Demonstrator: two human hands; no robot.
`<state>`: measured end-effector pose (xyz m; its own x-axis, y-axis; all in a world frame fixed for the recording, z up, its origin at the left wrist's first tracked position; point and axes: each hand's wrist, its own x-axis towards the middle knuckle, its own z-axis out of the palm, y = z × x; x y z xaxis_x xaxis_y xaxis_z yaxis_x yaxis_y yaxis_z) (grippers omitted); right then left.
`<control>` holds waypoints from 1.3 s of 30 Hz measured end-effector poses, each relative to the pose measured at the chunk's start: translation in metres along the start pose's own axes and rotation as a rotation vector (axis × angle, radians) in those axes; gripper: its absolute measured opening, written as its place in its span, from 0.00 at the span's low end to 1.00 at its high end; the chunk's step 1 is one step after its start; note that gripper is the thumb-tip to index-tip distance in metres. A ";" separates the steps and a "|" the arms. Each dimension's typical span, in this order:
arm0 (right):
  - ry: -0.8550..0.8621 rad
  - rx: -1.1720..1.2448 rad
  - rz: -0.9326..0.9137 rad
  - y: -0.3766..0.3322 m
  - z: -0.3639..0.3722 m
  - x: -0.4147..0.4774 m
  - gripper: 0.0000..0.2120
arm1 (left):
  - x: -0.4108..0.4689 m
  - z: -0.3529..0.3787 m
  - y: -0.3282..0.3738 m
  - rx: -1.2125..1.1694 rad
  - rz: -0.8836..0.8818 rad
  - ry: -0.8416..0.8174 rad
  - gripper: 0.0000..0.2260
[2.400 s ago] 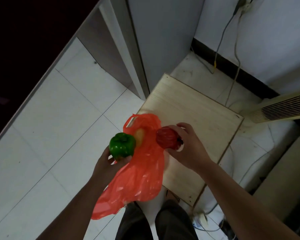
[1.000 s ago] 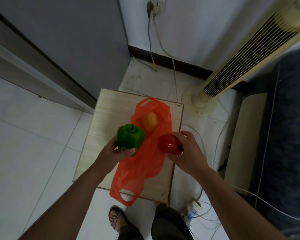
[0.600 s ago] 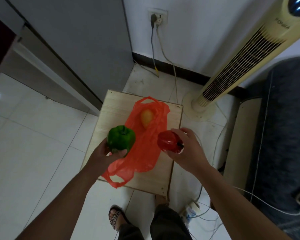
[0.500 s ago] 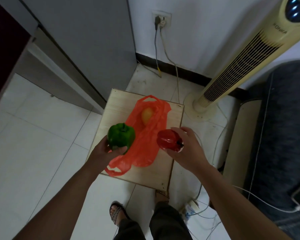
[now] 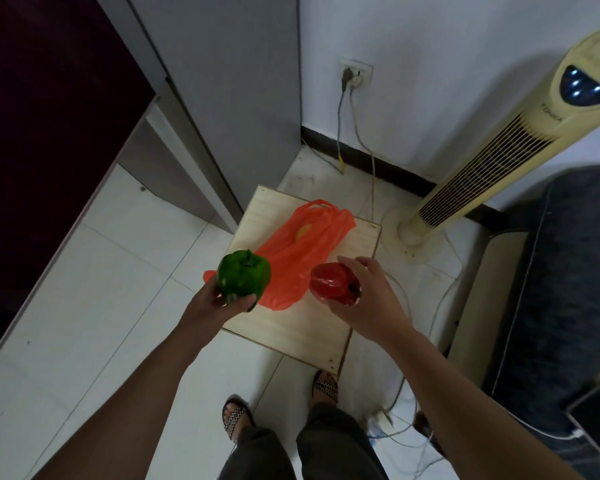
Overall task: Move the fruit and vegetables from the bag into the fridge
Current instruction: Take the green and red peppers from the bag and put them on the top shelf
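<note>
- Your left hand (image 5: 215,301) holds the green pepper (image 5: 244,280) from below. Your fingers are curled round its bottom and your thumb presses its near side.
- Your right hand (image 5: 369,299) holds the red pepper (image 5: 333,284) from the side. Your fingers are wrapped over the top and far side of it.
- Both peppers are up in the air, out of the orange bag (image 5: 302,252) and above the near part of the wooden table (image 5: 291,329).
- The bag lies flat on the table with a yellow fruit (image 5: 303,233) inside it, near the handles.
- The fridge (image 5: 243,98) is the tall grey box to your left, behind the table.
- Both your hands are full. I cannot tell if the fridge door is open. If it is shut, I think pulling it with a pepper in your hand could make you drop the pepper.
- The peppers look smooth and shiny. The red one is gripped only from one side, so it might slip out if you swing your arm fast.
- Cords (image 5: 400,393) lie on the floor by your right foot. You could trip on them when you step.
- The green pepper has its stem up, toward your face, so its long line runs up and down.
- The red pepper is tipped over. Its stem points right, into your palm, so its long line runs side to side.
</note>
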<state>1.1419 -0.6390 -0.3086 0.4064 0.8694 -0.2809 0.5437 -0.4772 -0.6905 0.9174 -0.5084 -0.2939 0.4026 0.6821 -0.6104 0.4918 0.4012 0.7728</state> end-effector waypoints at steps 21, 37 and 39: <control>-0.212 0.096 -0.360 -0.172 0.020 -0.099 0.31 | -0.193 -0.079 -0.009 -0.190 0.102 0.218 0.28; -0.528 -0.031 -0.692 -0.373 0.235 -0.269 0.35 | -0.448 -0.283 -0.187 -0.301 0.122 0.699 0.25; -0.566 -0.043 -0.735 -0.397 0.258 -0.283 0.35 | -0.468 -0.304 -0.206 -0.324 0.106 0.760 0.27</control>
<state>0.6214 -0.6621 -0.1273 -0.4641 0.8827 -0.0741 0.5539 0.2239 -0.8019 0.3926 -0.7247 -0.1143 -0.2540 0.9064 -0.3375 0.1875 0.3885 0.9022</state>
